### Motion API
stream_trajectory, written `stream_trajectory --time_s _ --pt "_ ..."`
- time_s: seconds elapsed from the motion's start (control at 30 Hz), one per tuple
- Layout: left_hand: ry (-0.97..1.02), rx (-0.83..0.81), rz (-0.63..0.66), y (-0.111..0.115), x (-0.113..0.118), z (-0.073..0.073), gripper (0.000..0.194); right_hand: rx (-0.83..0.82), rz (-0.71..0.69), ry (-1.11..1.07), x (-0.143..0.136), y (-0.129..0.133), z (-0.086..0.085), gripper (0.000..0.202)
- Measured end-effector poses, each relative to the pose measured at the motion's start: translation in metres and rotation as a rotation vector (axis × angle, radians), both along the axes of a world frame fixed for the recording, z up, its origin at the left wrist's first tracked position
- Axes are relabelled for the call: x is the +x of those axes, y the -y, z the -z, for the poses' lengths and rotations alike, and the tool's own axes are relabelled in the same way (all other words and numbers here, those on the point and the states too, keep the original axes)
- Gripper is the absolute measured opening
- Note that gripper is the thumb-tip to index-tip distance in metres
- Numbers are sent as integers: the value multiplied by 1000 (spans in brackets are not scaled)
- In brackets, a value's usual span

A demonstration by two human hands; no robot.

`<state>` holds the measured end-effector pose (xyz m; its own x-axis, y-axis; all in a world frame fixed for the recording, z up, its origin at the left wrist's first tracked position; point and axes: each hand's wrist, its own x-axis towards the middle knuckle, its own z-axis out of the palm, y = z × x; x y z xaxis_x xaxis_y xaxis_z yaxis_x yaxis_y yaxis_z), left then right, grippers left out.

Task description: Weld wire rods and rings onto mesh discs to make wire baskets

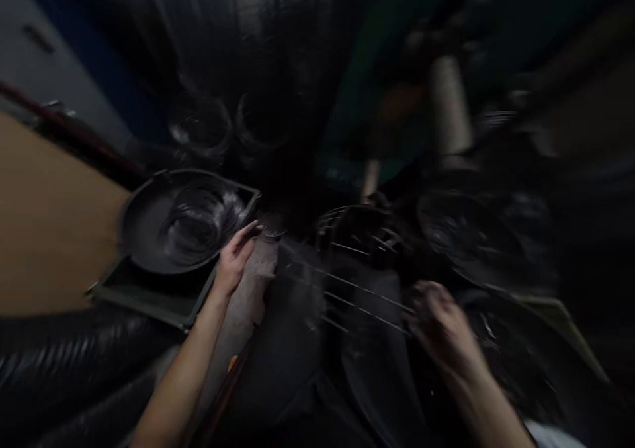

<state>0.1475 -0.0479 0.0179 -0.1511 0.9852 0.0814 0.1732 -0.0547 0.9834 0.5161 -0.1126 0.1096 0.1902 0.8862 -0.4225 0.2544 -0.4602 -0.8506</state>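
Note:
My left hand (237, 259) reaches forward over a grey ledge (258, 269), fingers stretched out and the thumb apart. Just past its fingertips is a small, dark ring-shaped piece (272, 226); whether they touch is unclear. To its left, a wide dark round pan (143, 229) holds a blurred heap of shiny dark rings or coils (193, 220). My right hand (439, 319) is curled and smeared by motion; what it holds is hidden. Thin, bright metal rods or wires (367, 309) run up to its fingers, in front of dark-clothed legs.
A green crate (143, 306) supports the pan. Round containers (201, 124) stand behind it, and a wire-rimmed dark container (342, 216) sits in the middle. Further dark basins (466, 236) are at right. A tan board (54, 223) and thick black hose (74, 355) lie left.

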Motion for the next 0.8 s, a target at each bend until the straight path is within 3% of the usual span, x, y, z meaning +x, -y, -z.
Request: stream_trajectory --time_s 0.03,0.1,0.17,0.2,0.27,0.37,0.43,0.5,0.57,0.67,0.73,0.8 --pt "96 59 64 12 16 -18 57 9 11 -65 -5 5 11 56" --pt "192 82 199 31 46 -38 59 -26 -176 -56 -7 5 29 59" --pt "119 24 268 39 72 -44 59 35 -208 35 6 -8 33 50" --pt "69 -8 271 39 84 -44 57 126 -202 139 18 -19 27 42" --pt "40 -45 180 36 102 -47 51 403 -156 418 50 -52 -3 29" --pt "131 -68 -69 35 115 -52 47 775 -11 792 98 -128 -76 27" --pt "88 -91 -140 39 117 -52 49 797 66 995 119 -187 -121 27" --pt "-24 -150 -39 46 115 -47 54 707 33 1138 129 -237 -153 29" --pt "-87 -203 72 52 112 -38 54 605 -60 1254 131 -269 -170 30" --pt "22 -224 75 56 108 -35 44 552 -212 1395 125 -287 -176 21" --pt "118 -218 59 55 109 -43 44 552 -286 1457 120 -286 -177 12" --pt "133 -218 107 53 114 -55 47 531 -333 1481 117 -281 -180 24"
